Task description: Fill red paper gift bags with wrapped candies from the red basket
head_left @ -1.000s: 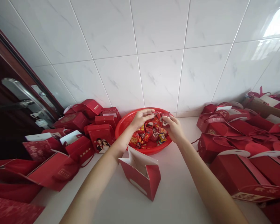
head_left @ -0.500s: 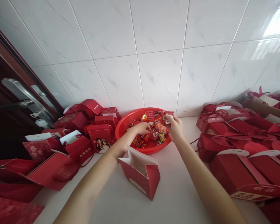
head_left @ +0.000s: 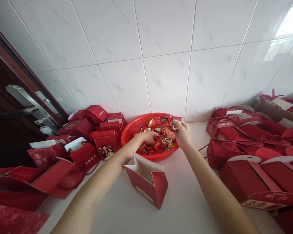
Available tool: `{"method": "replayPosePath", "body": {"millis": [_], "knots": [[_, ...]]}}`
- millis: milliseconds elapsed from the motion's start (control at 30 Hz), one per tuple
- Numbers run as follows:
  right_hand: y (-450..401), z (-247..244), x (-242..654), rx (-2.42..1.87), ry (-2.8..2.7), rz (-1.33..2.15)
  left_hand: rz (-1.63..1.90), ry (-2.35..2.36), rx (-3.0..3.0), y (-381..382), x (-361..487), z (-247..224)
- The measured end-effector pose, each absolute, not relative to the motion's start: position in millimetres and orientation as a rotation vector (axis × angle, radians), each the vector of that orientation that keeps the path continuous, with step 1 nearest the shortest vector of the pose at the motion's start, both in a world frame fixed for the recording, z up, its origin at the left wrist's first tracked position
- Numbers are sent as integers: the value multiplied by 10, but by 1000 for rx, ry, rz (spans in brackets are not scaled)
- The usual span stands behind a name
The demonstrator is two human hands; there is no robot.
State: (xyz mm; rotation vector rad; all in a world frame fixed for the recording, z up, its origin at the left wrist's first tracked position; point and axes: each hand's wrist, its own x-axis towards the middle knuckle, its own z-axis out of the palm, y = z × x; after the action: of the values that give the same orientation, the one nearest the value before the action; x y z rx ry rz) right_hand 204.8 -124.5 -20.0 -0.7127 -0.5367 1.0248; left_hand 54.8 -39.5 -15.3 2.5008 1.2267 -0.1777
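Wrapped candies in red, gold and yellow lie in a red plastic basket against the wall. My left hand reaches into it from the left, fingers closed on a red-wrapped candy among the others. Over the basket's right rim, my right hand pinches a small red packet between thumb and fingers. An open red paper box with a white inside stands upright on the pale surface, nearer to me than the basket; its bottom is hidden.
Red gift boxes crowd the right side in rows. More red boxes and bags stand at the left, one showing a printed couple. Behind them is a dark door with a metal handle. A white tiled wall closes off the back.
My left hand has shifted slightly within the basket, and a red candy now shows at its fingertips. The right hand keeps its packet in nearly the same place.
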Motion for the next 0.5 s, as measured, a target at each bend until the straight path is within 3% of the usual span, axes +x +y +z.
{"method": "replayPosePath", "body": {"millis": [167,500], "knots": [[-1239,-196,2048,-709,-523,1029,-107,1168,2435,-374,578,-147],[-1259,-189,2041,-696,-539,1034,-60,1641,2435,-196,473,-264]]}}
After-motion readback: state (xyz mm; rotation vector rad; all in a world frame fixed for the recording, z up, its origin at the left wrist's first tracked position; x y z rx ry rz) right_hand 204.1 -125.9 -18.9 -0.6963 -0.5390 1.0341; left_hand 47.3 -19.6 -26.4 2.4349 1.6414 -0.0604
